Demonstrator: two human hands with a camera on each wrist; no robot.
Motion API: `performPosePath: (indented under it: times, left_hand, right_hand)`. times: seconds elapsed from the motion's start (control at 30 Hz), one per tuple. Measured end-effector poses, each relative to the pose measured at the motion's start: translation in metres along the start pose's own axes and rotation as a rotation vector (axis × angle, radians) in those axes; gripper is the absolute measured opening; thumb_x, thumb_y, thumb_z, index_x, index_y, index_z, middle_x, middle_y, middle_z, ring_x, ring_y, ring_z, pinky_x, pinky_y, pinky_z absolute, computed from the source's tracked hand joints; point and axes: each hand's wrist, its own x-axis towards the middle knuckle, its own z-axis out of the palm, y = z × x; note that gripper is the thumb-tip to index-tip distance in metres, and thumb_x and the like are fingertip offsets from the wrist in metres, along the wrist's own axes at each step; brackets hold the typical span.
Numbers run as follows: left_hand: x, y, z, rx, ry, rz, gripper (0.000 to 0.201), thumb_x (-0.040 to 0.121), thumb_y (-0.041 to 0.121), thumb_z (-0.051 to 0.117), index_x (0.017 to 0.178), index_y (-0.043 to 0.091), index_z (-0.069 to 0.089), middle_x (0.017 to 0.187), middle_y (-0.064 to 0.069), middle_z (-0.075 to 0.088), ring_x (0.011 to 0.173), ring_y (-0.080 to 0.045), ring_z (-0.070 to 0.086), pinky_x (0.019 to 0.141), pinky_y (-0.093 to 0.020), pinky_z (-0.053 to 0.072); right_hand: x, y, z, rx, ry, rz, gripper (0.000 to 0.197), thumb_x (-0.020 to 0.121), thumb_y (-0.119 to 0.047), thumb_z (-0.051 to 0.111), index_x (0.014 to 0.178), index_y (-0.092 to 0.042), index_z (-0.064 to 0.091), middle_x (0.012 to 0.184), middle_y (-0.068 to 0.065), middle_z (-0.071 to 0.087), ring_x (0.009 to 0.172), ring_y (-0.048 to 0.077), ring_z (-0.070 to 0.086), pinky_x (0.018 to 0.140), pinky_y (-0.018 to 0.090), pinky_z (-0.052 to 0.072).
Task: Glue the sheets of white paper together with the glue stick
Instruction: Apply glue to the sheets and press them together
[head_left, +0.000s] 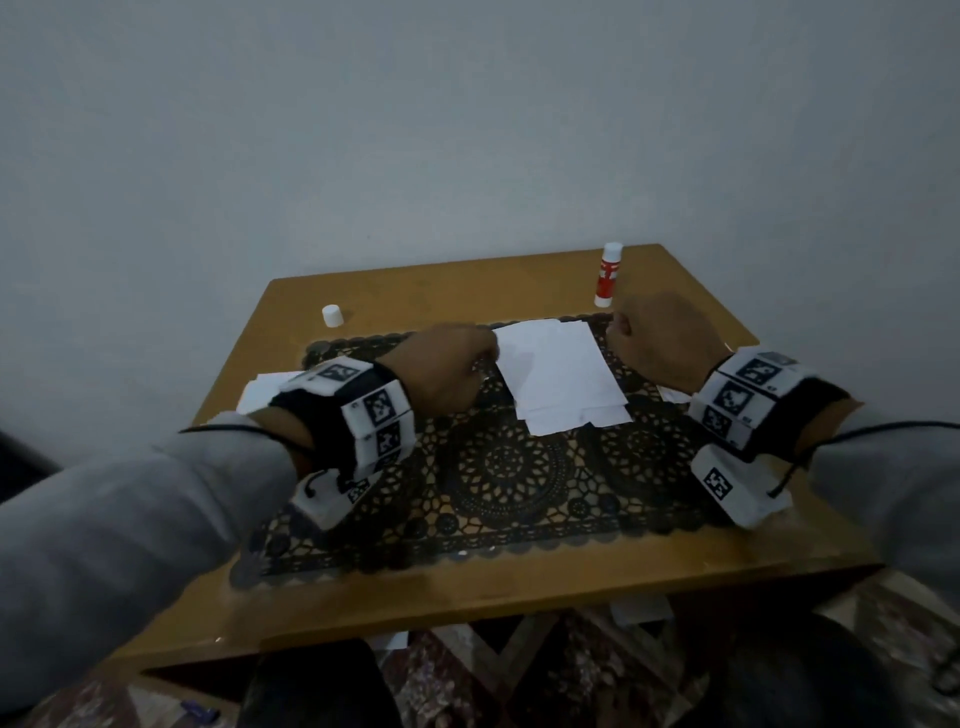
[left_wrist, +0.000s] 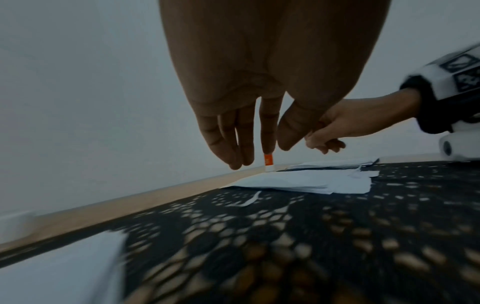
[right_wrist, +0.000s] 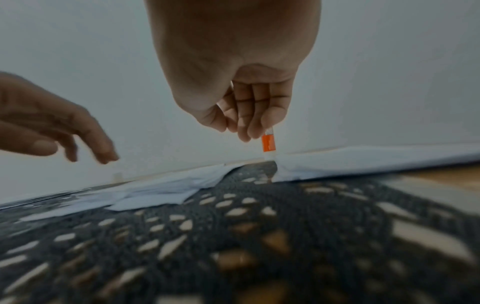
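A stack of white paper sheets (head_left: 558, 374) lies on a dark lace mat (head_left: 509, 467) in the middle of the table. The red and white glue stick (head_left: 607, 278) stands upright near the far right edge with its cap off, touched by neither hand. My left hand (head_left: 452, 374) hovers at the stack's left edge, its fingers (left_wrist: 241, 144) hanging straight and holding nothing. My right hand (head_left: 660, 343) is just right of the stack, in front of the glue stick (right_wrist: 268, 144). Its fingers (right_wrist: 244, 123) are loosely curled and I see nothing in them.
The white cap (head_left: 332, 315) stands at the far left of the wooden table (head_left: 415, 291). More paper lies at the mat's left edge (head_left: 260, 389) and under my right wrist (head_left: 675, 395). A wall rises right behind the table.
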Motion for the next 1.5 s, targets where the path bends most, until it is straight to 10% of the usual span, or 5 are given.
performPosePath:
  times: [0.2,0.4,0.87,1.23,1.5]
  left_hand:
    - [0.053,0.037,0.019,0.11,-0.191,0.042,0.055,0.094,0.042,0.05,0.141,0.016,0.038,0.141,-0.009,0.045,0.127,-0.026,0.044,0.104,-0.037,0.038]
    - [0.072,0.049,0.029,0.189,-0.244,0.048,0.075,0.077,0.062,0.064,0.135,0.02,0.043,0.126,-0.006,0.054,0.111,-0.024,0.051,0.08,-0.028,0.034]
    - [0.058,0.049,0.011,0.066,-0.143,0.205,0.025,0.089,0.021,0.059,0.111,0.015,0.071,0.114,0.001,0.069,0.103,-0.018,0.062,0.083,-0.018,0.039]
    - [0.022,0.024,-0.014,0.053,0.135,0.189,0.013,0.081,0.01,0.06,0.087,0.012,0.072,0.09,-0.003,0.072,0.082,-0.022,0.065,0.075,-0.038,0.051]
    - [-0.061,-0.01,-0.018,-0.1,0.151,0.337,0.016,0.071,0.003,0.065,0.072,0.019,0.067,0.089,0.002,0.068,0.084,-0.015,0.061,0.074,-0.027,0.047]
  right_hand:
    - [0.005,0.008,0.004,0.026,-0.024,0.03,0.017,0.091,-0.017,0.052,0.075,-0.012,0.048,0.082,0.011,0.057,0.074,0.026,0.051,0.061,0.031,0.036]
    - [0.01,0.022,0.008,0.076,-0.057,0.08,0.03,0.089,-0.018,0.054,0.064,-0.021,0.038,0.076,0.007,0.057,0.075,0.025,0.055,0.065,0.034,0.042]
    - [0.009,0.011,0.013,0.102,-0.049,0.02,0.033,0.088,-0.018,0.056,0.061,-0.021,0.038,0.083,0.007,0.051,0.077,0.023,0.051,0.056,0.027,0.031]
    - [0.005,0.0,0.015,0.064,-0.065,0.023,0.031,0.087,-0.019,0.055,0.06,-0.019,0.039,0.077,0.012,0.058,0.072,0.029,0.056,0.057,0.029,0.035]
    - [0.003,-0.002,0.014,0.064,-0.075,0.044,0.028,0.087,-0.018,0.056,0.062,-0.019,0.043,0.078,0.009,0.058,0.074,0.028,0.055,0.059,0.03,0.034]
